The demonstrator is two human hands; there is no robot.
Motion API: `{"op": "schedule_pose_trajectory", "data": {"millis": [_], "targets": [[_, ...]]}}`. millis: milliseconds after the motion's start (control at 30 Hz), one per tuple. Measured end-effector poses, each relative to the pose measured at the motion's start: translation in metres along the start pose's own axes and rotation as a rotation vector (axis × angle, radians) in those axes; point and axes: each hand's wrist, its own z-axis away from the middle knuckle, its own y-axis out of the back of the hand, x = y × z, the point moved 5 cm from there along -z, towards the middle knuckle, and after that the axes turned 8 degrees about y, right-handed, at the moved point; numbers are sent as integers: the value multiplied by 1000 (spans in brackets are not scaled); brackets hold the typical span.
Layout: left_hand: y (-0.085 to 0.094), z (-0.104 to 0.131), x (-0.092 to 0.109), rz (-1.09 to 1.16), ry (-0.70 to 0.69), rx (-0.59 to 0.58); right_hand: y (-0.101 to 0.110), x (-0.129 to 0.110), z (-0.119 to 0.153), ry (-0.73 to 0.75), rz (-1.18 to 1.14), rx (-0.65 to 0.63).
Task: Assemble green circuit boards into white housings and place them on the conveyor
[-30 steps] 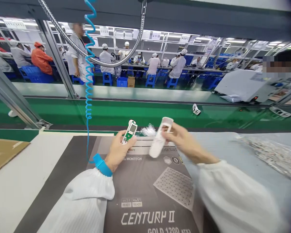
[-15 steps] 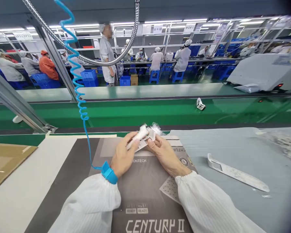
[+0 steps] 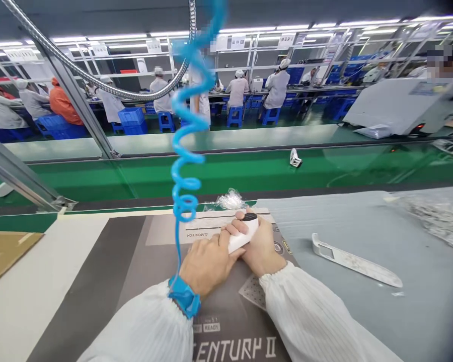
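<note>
Both of my hands are closed on a white oblong plastic housing (image 3: 244, 237) with a black end cap, held above a dark printed cardboard box (image 3: 147, 271). My left hand (image 3: 207, 262) grips its near end from the left. My right hand (image 3: 263, 247) wraps round the far side, with fingers across its upper face. The underside of the housing is hidden by my hands. On my left wrist is a blue strap (image 3: 184, 297) joined to a coiled blue cord (image 3: 191, 156).
A long white plastic piece with a cutout (image 3: 357, 262) lies on the grey mat (image 3: 335, 216) at right. Crumpled clear plastic (image 3: 231, 199) lies beyond my hands. A small white part (image 3: 295, 158) is on the green conveyor belt (image 3: 241, 171). Small parts in clear wrapping (image 3: 438, 216) lie far right.
The separate white pieces in my two hands are now together as one housing with its black end showing. My left hand has moved right and nearer, and the blue cord has swung right.
</note>
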Motion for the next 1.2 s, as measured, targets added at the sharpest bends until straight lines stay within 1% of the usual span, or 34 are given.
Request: {"op": "schedule_pose_trajectory", "data": {"millis": [67,133,200,267,333,367,467,533,600,667,733,800,833,900,967,1033,1067,1100,1200], "targets": [[3,-1,-3,-30,8,0,0,-3,2,-35,-14,-16],[6,-3,-15,20,53,34,-6,-4,4,-70,39,-108],[10,-5,-30,110,111,131,-14,-2,9,-70,109,-239],[15,-3,-39,225,115,291,-20,3,13,-32,165,-338],[19,0,-38,320,57,430,-21,11,15,-11,205,-370],[20,1,-35,338,24,475,-20,16,16,-14,218,-369],[18,3,-23,290,-37,549,-14,25,14,0,226,-311],[18,4,-18,264,-56,586,-12,26,12,34,229,-262],[18,4,-16,273,-60,596,-12,25,11,48,237,-242],[19,2,-19,297,-49,568,-14,24,11,28,252,-251],[18,-1,-27,330,-38,489,-14,23,9,3,271,-255],[17,-4,-40,359,-5,386,-10,20,5,12,284,-227],[17,-5,-48,369,38,339,-6,17,2,30,293,-194],[17,-9,-69,426,172,267,3,13,-5,63,325,-112],[19,-14,-92,578,308,213,10,10,-10,63,374,-60],[26,-23,-115,726,421,208,11,10,-13,39,418,-58],[32,-29,-126,757,470,227,10,11,-12,25,435,-67],[40,-36,-138,751,518,256,10,10,-11,19,453,-65],[67,-62,-171,632,629,345,7,9,-7,15,493,-25]]}}
